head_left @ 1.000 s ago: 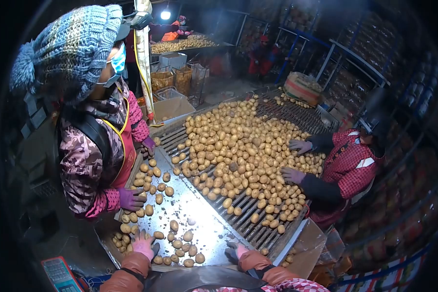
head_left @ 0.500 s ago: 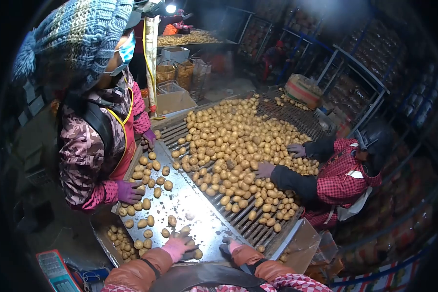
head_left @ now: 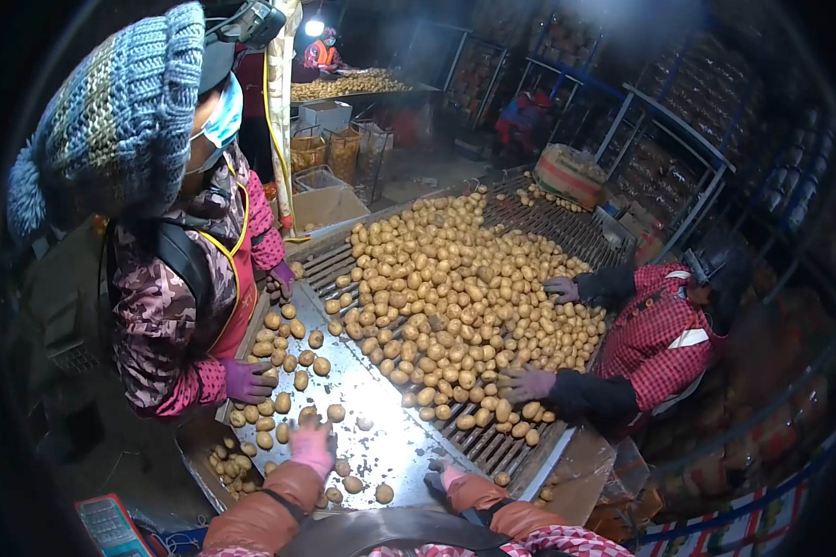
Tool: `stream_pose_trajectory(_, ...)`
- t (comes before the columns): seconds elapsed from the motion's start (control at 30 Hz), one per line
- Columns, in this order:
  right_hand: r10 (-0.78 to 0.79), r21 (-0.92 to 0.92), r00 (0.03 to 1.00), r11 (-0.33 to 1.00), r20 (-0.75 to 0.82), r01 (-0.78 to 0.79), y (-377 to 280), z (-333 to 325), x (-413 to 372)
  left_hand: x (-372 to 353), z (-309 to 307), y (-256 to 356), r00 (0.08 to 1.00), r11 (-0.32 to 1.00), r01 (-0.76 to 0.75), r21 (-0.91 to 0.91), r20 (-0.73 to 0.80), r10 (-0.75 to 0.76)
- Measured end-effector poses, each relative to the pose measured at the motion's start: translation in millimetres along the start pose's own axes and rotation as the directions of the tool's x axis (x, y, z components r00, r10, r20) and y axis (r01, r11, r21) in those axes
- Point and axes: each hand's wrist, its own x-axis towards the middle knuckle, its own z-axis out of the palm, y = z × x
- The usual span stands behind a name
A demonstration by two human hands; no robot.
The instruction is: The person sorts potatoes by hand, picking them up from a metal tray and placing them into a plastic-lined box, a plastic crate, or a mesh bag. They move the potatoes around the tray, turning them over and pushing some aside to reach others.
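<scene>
Lower centre of the frame, on the steel sheet (head_left: 381,441): saw loose potatoes (head_left: 335,412) scattered singly, the nearest just above the left hand (head_left: 311,446). Found that hand in a pink glove, palm down, fingers spread, gripping nothing. Could not tell whether the fingertips touched the closest potatoes or stopped just short. Spotted the right hand (head_left: 439,480) at the sheet's near edge, just right of centre, in a dark glove, apart from any potato. Could not tell its finger state: too dark and small.

Right of the sheet, noted a roller grate (head_left: 481,447) running up toward the upper right, carrying a dense potato heap (head_left: 455,278) at mid-frame.

Left of the sheet, logged a co-worker in a knit hat, purple-gloved hand (head_left: 248,381) resting among potatoes at the sheet's left edge. At right, logged a second co-worker in a red checked jacket, one gloved hand (head_left: 527,382) flat with fingers spread on the heap's lower end, the other (head_left: 561,289) higher on the heap's right side.

Lower left, saw a tray (head_left: 215,485) with more potatoes. Upper centre-left, noted a cardboard box (head_left: 330,206) beside the grate.
</scene>
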Motion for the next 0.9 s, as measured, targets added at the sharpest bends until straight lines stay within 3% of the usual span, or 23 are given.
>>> stream_pose_trajectory(0.03,-0.002,-0.018,1.0,1.0,0.002,0.002,6.1,3.6,6.2,11.6,0.2,14.7,0.992,0.978,-0.039,-0.205,0.112,0.063)
stream_pose_trajectory(0.07,-0.002,-0.019,1.0,1.0,0.001,0.002,14.1,9.7,14.2,18.5,-9.5,33.7,0.97,0.977,-0.196,-0.08,0.132,0.205)
stream_pose_trajectory(0.17,-0.019,0.012,1.0,1.0,-0.022,0.019,21.4,13.7,22.5,32.6,0.5,53.4,0.813,0.879,-0.459,-0.131,0.338,0.475)
stream_pose_trajectory(0.23,-0.067,0.012,0.997,0.998,-0.026,0.067,8.6,3.4,5.0,39.0,10.6,42.9,0.803,0.858,-0.506,-0.09,0.314,0.507)
stream_pose_trajectory(0.3,-0.054,0.002,0.998,0.999,-0.034,0.055,2.0,1.4,2.0,51.0,15.8,18.7,0.884,0.937,-0.34,0.076,0.367,0.29)
stream_pose_trajectory(0.37,-0.04,-0.008,0.999,0.999,-0.033,0.039,4.3,1.2,0.9,52.5,-6.9,-6.9,0.944,0.97,-0.186,0.158,0.304,0.131)
stream_pose_trajectory(0.43,-0.02,0.05,1.0,0.999,0.002,0.02,6.2,0.8,5.4,51.0,-18.6,-40.2,0.946,0.997,-0.074,0.02,0.317,0.064)
stream_pose_trajectory(0.47,-0.021,0.047,1.0,0.999,0.004,0.021,9.1,2.0,9.7,41.9,-5.8,-57.8,0.962,0.979,-0.179,0.097,0.224,0.154)
stream_pose_trajectory(0.5,-0.038,0.042,0.999,0.998,0.001,0.038,14.9,4.3,14.7,31.0,-3.9,-57.7,0.963,0.98,-0.176,0.098,0.225,0.15)
stream_pose_trajectory(0.57,-0.055,0.037,0.999,0.998,-0.001,0.055,20.9,5.2,17.5,7.3,-12.0,-53.1,0.973,0.996,-0.08,-0.045,0.214,0.088)
stream_pose_trajectory(0.67,-0.114,0.024,0.993,0.993,-0.007,0.114,17.5,1.2,10.9,-24.0,-28.7,-37.3,0.989,0.998,-0.057,-0.019,0.136,0.059)
stream_pose_trajectory(0.73,-0.014,-0.019,0.999,1.0,-0.039,0.013,16.7,1.5,8.4,-42.2,-23.7,-39.8,0.997,0.997,-0.022,-0.08,0.067,0.027)
stream_pose_trajectory(0.9,-0.085,-0.009,0.996,0.996,0.007,0.085,32.5,3.5,20.9,-65.0,-33.7,-52.0,0.998,0.992,-0.004,-0.127,0.064,0.012)
